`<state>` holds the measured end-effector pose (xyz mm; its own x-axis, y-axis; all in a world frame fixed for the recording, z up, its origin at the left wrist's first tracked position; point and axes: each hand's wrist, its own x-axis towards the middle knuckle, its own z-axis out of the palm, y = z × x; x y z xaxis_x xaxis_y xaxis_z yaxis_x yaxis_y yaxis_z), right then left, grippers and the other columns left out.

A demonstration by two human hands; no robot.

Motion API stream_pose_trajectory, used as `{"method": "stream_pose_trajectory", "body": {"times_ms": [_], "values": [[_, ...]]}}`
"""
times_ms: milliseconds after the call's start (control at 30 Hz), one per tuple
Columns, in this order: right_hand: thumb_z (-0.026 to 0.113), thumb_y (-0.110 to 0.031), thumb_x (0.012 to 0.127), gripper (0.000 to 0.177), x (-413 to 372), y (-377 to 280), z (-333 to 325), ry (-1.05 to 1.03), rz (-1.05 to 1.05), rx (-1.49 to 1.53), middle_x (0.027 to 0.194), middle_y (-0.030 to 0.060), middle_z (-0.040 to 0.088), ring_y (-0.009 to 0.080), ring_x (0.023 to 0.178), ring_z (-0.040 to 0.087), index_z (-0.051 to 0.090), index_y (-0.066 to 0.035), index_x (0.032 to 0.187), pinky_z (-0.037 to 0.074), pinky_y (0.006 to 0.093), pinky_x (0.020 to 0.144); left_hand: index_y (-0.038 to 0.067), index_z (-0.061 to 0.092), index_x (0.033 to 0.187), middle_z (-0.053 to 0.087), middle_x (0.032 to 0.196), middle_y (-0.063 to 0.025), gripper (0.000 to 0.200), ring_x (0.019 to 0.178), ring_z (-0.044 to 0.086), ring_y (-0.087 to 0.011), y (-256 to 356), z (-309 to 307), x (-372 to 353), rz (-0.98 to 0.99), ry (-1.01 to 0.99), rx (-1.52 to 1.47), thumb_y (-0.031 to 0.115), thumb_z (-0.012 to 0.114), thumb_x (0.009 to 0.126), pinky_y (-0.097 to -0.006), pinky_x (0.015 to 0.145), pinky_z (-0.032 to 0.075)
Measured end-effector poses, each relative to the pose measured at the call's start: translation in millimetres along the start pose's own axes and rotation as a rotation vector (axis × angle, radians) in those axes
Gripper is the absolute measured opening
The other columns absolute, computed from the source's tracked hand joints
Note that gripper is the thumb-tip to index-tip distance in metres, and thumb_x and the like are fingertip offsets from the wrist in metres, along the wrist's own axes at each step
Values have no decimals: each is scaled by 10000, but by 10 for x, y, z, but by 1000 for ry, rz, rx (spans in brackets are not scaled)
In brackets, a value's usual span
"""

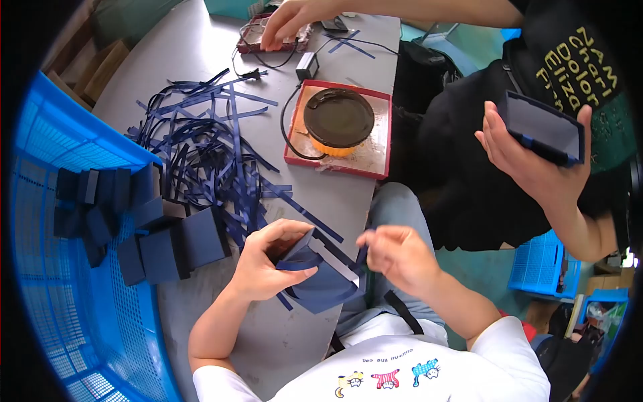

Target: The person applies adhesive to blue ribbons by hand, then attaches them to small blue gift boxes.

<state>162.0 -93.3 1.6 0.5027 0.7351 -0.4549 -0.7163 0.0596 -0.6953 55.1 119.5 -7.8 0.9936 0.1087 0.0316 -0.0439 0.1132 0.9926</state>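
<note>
My left hand [256, 271] grips a dark blue box [325, 281] at its left side, tilted over the table's front edge. The box looks partly open, with a pale inner face showing. A blue ribbon [338, 295] loops across it. At the box's right corner, my right hand [405, 261] is closed in a pinch on a short dark blue ribbon end [362, 256]. Just beyond the box, a tangled heap of cut blue ribbons [214, 167] spreads over the table.
A blue crate [134, 335] at left has several dark blue boxes [164, 251] beside its wall. A red tray [383, 134] holds a round pot of dark liquid [338, 117] with a cable. At right, a co-worker's hand [529, 167] holds another box [546, 127]; their other hand [288, 23] reaches over a smaller tray.
</note>
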Motion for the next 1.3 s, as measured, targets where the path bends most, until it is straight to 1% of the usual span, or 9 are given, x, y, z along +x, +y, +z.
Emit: {"method": "stream_pose_trajectory", "body": {"times_ms": [67, 233, 367, 467, 600, 633, 767, 1067, 1300], "values": [[586, -149, 889, 194, 106, -136, -37, 74, -153, 127, 561, -53, 396, 44, 514, 323, 631, 39, 902, 265, 207, 492, -12, 559, 1071, 624, 921, -66, 444, 853, 607, -114, -7, -21, 35, -64, 50, 67, 0, 729, 661, -232, 787, 476], [606, -187, 882, 190, 261, -448, -333, 289, -485, -68, 547, -58, 387, 43, 513, 327, 637, -1, 872, 285, 214, 519, -1, 581, 1021, 620, 856, -39, 360, 758, 560, -71, -114, -155, 139, -200, 64, 190, 23, 714, 688, -206, 707, 454], [582, -205, 897, 186, 384, -547, -343, 410, -642, -29, 695, 0, 540, 65, 620, 477, 624, -32, 840, 399, 225, 604, -12, 582, 1011, 618, 841, -39, 358, 757, 561, -78, -171, -200, 168, -265, 63, 235, 54, 716, 686, -215, 712, 459], [560, -199, 909, 182, 443, -613, -268, 222, -523, 179, 781, 26, 571, 83, 696, 522, 621, -33, 866, 435, 249, 645, -14, 582, 1017, 618, 846, -45, 371, 765, 567, -90, -206, -188, 194, -263, 80, 239, 57, 724, 682, -223, 726, 464], [557, -177, 909, 177, 582, -719, -422, 116, -330, -63, 658, 3, 545, 32, 539, 460, 613, -19, 852, 352, 177, 471, -23, 580, 1027, 625, 862, -71, 404, 791, 587, -110, -147, -83, 227, -231, 31, 248, 70, 749, 672, -240, 756, 473], [587, -164, 887, 163, 632, -750, -362, 179, -342, -127, 592, -8, 519, 16, 454, 386, 613, -11, 837, 269, 158, 407, -24, 579, 1030, 629, 868, -75, 408, 797, 595, -113, -149, -50, 242, -220, 15, 218, 66, 750, 671, -243, 761, 476], [618, -148, 864, 150, 822, -866, -357, 276, -325, -308, 551, -25, 464, 19, 411, 314, 609, -4, 822, 213, 170, 371, -29, 570, 1031, 639, 887, -96, 418, 816, 618, -125, -103, 72, 349, -175, -75, 195, 65, 759, 671, -256, 773, 486], [631, -133, 850, 151, 1151, -1018, -484, 290, -325, -385, 537, -74, 409, -5, 427, 274, 598, -38, 737, 184, 177, 387, -42, 554, 1046, 620, 904, -83, 449, 857, 590, -110, -201, 218, 724, -183, -152, 145, 49, 768, 662, -257, 827, 463], [637, -147, 848, 167, 1244, -1015, -480, 242, -291, -436, 522, -89, 391, -6, 431, 262, 592, -53, 718, 170, 186, 396, -26, 565, 1027, 632, 886, -134, 429, 797, 625, -182, -298, 240, 777, -117, -149, 171, 134, 759, 680, -281, 772, 487]]}}
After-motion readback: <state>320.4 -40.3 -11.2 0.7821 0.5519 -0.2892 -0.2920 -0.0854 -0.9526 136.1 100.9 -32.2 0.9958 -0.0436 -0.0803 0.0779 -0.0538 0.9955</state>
